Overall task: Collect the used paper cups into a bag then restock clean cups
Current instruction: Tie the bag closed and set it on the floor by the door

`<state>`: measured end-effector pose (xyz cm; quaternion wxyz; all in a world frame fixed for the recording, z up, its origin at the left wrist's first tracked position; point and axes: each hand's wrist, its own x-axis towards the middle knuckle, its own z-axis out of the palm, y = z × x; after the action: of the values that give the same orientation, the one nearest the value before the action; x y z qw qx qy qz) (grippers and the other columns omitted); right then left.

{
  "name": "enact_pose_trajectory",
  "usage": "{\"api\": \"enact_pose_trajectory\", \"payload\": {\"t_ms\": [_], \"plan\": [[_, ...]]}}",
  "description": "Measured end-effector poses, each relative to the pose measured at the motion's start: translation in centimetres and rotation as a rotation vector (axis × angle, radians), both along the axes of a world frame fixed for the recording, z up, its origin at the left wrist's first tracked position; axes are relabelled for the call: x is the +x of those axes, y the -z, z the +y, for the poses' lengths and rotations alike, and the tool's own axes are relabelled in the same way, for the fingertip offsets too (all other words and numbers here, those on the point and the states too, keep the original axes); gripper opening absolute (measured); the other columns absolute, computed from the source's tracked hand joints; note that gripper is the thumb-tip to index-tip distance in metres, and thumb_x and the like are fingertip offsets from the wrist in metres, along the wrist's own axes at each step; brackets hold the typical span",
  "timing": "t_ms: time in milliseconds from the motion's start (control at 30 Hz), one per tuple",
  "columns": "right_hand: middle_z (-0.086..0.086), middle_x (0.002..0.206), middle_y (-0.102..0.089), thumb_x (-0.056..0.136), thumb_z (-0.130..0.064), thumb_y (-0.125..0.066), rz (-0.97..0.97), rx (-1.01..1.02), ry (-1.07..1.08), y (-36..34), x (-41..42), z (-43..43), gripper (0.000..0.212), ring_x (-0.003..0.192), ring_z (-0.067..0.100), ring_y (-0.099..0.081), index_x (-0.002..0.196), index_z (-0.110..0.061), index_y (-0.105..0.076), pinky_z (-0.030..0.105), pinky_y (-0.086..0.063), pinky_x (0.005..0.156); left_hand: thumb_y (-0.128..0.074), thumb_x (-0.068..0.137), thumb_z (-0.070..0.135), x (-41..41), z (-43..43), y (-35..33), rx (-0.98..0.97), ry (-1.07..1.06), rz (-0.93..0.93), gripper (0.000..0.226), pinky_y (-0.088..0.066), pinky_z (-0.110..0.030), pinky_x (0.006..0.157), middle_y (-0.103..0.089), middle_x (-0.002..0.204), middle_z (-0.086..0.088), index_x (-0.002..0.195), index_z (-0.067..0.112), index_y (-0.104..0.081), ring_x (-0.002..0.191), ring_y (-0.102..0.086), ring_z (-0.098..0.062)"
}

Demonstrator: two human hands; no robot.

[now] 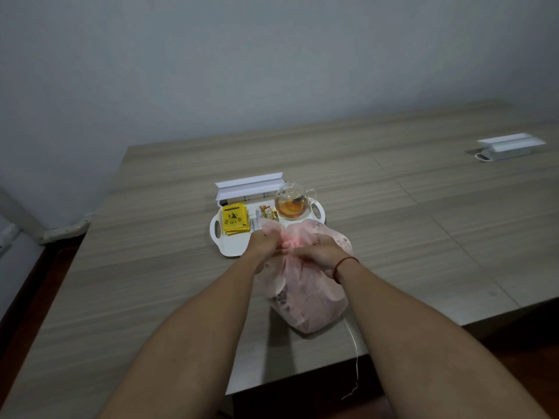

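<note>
Pinches gathered neck of pink bag [305, 297] with left hand [263, 244] and right hand [319, 252], fingers curled tight on plastic. Rests it bulging on bench [151, 267], right at near edge of white tray [230, 249] holding yellow tea packets [235, 220] and glass teapot [292, 204].

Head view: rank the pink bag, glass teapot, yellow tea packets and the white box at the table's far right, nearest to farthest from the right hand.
1. Pink bag: held by the right hand at its gathered top.
2. Glass teapot: on the tray, ahead.
3. Yellow tea packets: tray's left side.
4. White box: table's far right.
</note>
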<state>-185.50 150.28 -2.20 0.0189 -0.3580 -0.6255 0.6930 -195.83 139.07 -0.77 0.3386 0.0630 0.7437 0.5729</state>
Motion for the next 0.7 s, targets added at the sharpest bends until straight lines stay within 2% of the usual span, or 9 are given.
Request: {"api": "enact_pose_trajectory", "payload": {"t_ms": [33, 100, 167, 300, 400, 500, 533, 633, 700], "plan": [[0.021, 0.101, -0.072, 0.058, -0.009, -0.086, 0.034, -0.016, 0.009, 0.2, 0.0, -0.1, 0.057, 0.092, 0.032, -0.072, 0.11, 0.0, -0.065, 0.047, -0.058, 0.086, -0.057, 0.083, 0.009, 0.1, 0.1, 0.3, 0.005, 0.009, -0.027, 0.016, -0.061, -0.034, 0.072, -0.072, 0.076, -0.013, 0.09, -0.001, -0.067, 0.068, -0.07, -0.022], [0.025, 0.092, -0.072, 0.068, -0.001, -0.077, 0.08, 0.006, 0.054, 0.4, 0.0, -0.5, 0.029, 0.084, 0.031, -0.07, 0.097, 0.0, -0.07, 0.05, -0.056, 0.088, -0.077, 0.059, 0.022, -0.3, 0.0, 1.4, -0.032, 0.022, -0.036, 0.04, -0.059, -0.042, 0.085, -0.075, 0.087, -0.01, 0.096, 0.006, -0.072, 0.084, -0.073, -0.025], [0.019, 0.075, -0.067, 0.078, -0.002, -0.07, 0.098, 0.046, 0.109, 0.5, 0.0, -0.9, 0.005, 0.068, 0.024, -0.063, 0.083, -0.002, -0.071, 0.043, -0.057, 0.083, -0.081, 0.049, 0.025, -0.7, -0.2, 2.0, -0.059, 0.049, -0.04, 0.052, -0.057, -0.046, 0.088, -0.076, 0.092, -0.011, 0.097, 0.009, -0.073, 0.091, -0.072, -0.028], [0.003, 0.058, -0.056, 0.09, -0.01, -0.06, 0.102, 0.104, 0.172, 1.0, -0.1, -1.5, 0.019, 0.048, 0.01, -0.047, 0.073, -0.009, -0.068, 0.022, -0.044, 0.05, -0.073, 0.081, 0.007, -0.2, -0.7, 0.8, -0.051, 0.121, 0.009, 0.018, -0.057, -0.039, 0.085, -0.071, 0.09, -0.013, 0.098, 0.002, -0.071, 0.085, -0.069, -0.025], [0.002, 0.064, -0.062, 0.09, -0.023, -0.058, 0.065, 0.104, 0.198, 1.6, -0.5, -1.6, 0.023, 0.054, 0.013, -0.052, 0.073, -0.016, -0.072, 0.024, -0.04, 0.047, -0.064, 0.092, 0.015, -0.3, -0.5, 0.7, -0.081, 0.157, 0.185, 0.02, -0.049, -0.024, 0.06, -0.062, 0.073, -0.007, 0.093, -0.004, -0.071, 0.065, -0.056, -0.014], [0.003, 0.067, -0.067, 0.083, -0.044, -0.052, -0.025, 0.118, 0.169, 2.7, -1.4, -1.4, 0.031, 0.061, 0.02, -0.06, 0.072, -0.023, -0.071, 0.033, -0.043, 0.051, -0.054, 0.098, 0.026, -0.1, 0.2, 1.3, -0.109, 0.173, 0.282, 0.036, -0.035, -0.027, 0.058, -0.047, 0.059, -0.003, 0.066, 0.009, -0.06, 0.06, -0.042, -0.015], [0.003, 0.065, -0.065, 0.082, -0.048, -0.048, -0.048, 0.12, 0.16, 3.3, -1.7, -1.2, 0.035, 0.059, 0.021, -0.058, 0.073, -0.021, -0.069, 0.034, -0.043, 0.052, -0.05, 0.099, 0.03, 0.1, 0.4, 1.4, -0.126, 0.152, 0.286, 0.038, -0.037, -0.028, 0.062, -0.049, 0.061, -0.004, 0.067, 0.012, -0.058, 0.063, -0.045, -0.018], [-0.001, 0.057, -0.053, 0.091, -0.043, -0.042, -0.041, 0.08, 0.173, 2.2, -1.7, -1.3, 0.035, 0.047, 0.015, -0.046, 0.079, -0.02, -0.065, 0.029, -0.037, 0.044, -0.035, 0.102, 0.03, 0.1, 1.1, 1.6, -0.082, 0.016, 0.167, 0.038, -0.043, -0.03, 0.082, -0.066, 0.096, -0.005, 0.104, 0.006, -0.064, 0.09, -0.057, -0.022], [-0.002, 0.056, -0.049, 0.093, -0.04, -0.04, -0.052, 0.063, 0.184, 1.4, -1.6, -1.3, 0.033, 0.044, 0.013, -0.041, 0.08, -0.021, -0.063, 0.026, -0.033, 0.04, -0.031, 0.1, 0.024, -0.1, 1.6, 1.8, 0.0, -0.061, -0.011, 0.039, -0.046, -0.028, 0.082, -0.07, 0.105, 0.001, 0.103, 0.003, -0.064, 0.095, -0.061, -0.02]]}}
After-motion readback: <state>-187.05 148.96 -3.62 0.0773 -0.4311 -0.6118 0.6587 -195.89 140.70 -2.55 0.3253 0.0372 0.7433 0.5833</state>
